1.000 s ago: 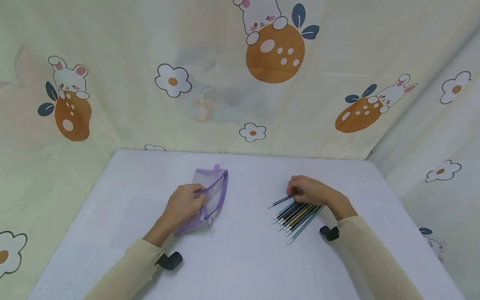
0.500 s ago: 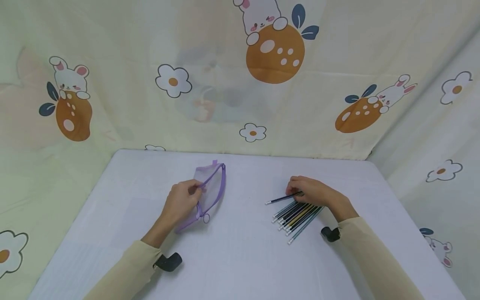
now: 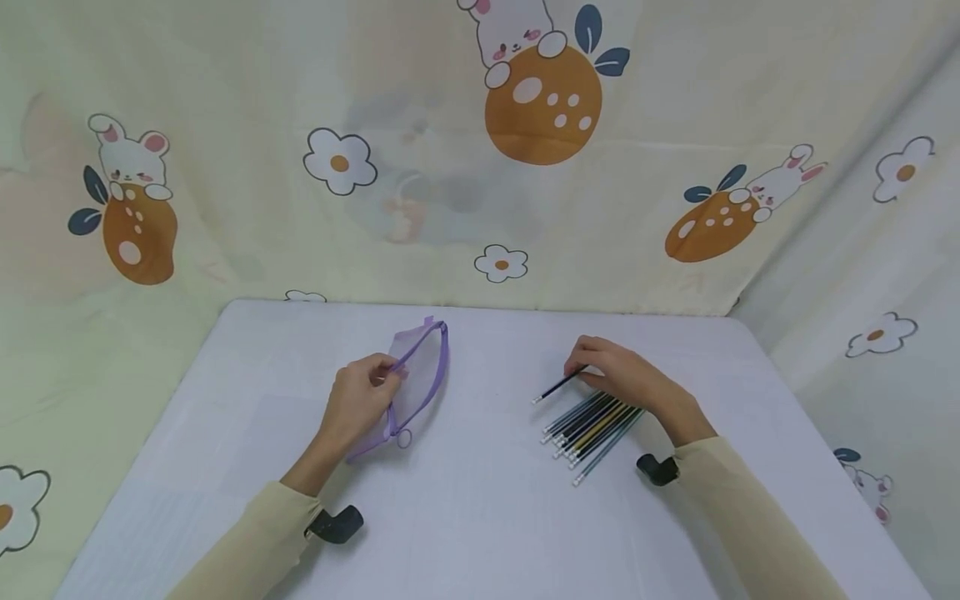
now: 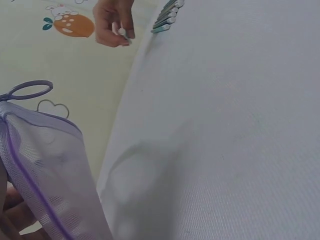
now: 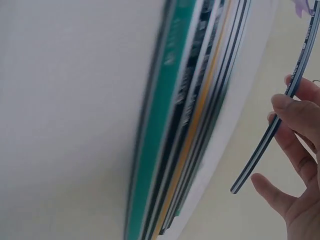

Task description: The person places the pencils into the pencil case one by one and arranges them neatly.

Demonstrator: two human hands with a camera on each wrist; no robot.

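My left hand (image 3: 356, 404) pinches the edge of a purple mesh zip pouch (image 3: 422, 373). The pouch's mouth gapes toward the right, and a ring pull (image 3: 404, 438) hangs at its near end. In the left wrist view the sheer mesh (image 4: 57, 160) fills the lower left, with fingers partly visible behind it. Over the far end of a pencil pile (image 3: 592, 429), my right hand (image 3: 626, 375) holds one dark striped pencil (image 3: 558, 385) with a white eraser end pointing left. The right wrist view shows thumb and fingers pinching this pencil (image 5: 260, 150) above the table.
The piled pencils (image 5: 185, 100) are black, teal and yellow, lying side by side with white eraser ends toward the person. A white cloth covers the table (image 3: 480, 517). Behind it hangs a cream curtain (image 3: 262, 167) printed with rabbits and flowers. Dark wrist mounts (image 3: 337, 525) sit below both sleeves.
The right hand has lifted its pencil up from the pile and slightly left. The left hand has raised the pouch's edge, shifting it a little left and widening its mouth.
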